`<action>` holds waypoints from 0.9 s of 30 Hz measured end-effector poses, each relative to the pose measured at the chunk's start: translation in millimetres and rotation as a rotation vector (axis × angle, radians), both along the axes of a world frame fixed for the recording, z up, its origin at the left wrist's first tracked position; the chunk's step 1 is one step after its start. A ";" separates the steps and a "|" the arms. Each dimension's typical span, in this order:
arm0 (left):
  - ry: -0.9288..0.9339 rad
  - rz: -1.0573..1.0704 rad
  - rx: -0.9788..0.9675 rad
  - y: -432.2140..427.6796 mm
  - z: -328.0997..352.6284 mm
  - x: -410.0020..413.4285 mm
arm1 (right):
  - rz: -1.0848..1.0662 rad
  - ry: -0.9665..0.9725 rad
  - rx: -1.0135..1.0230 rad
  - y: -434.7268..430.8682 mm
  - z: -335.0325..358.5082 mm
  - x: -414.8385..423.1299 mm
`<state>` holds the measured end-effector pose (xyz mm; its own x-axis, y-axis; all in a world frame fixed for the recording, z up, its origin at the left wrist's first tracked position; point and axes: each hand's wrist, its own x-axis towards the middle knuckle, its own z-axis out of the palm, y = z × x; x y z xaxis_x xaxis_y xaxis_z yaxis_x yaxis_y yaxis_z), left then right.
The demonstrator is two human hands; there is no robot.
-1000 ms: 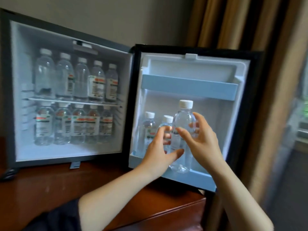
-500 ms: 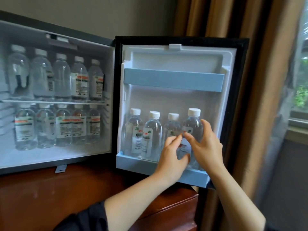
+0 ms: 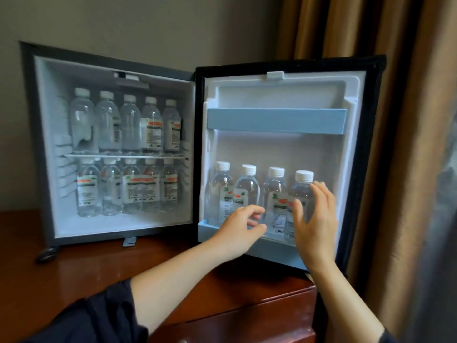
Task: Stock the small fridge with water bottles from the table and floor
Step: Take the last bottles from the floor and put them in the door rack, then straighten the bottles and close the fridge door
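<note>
Two grips, both released: your left grip (image 3: pixel 241 226) hangs loosely curled before the door shelf (image 3: pixel 274 248). Your right grip (image 3: pixel 317 221) is spread beside the rightmost bottle (image 3: pixel 300 194), which stands upright in that shelf, whose front keeps the row from tipping. Beyond, the fridge (image 3: pixel 47 120) looks full.

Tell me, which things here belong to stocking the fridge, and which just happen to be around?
Job: fridge, door shelf, four door bottles, shelved bottles, left hand, right hand.
Lying about: curtain, wooden cabinet.
</note>
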<state>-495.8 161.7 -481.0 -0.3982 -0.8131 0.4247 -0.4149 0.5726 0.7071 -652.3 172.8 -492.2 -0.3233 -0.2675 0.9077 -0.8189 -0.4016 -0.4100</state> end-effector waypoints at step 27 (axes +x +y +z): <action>-0.425 0.248 0.126 -36.4 99.4 284.0 | 0.577 0.500 0.611 -111.2 91.0 231.2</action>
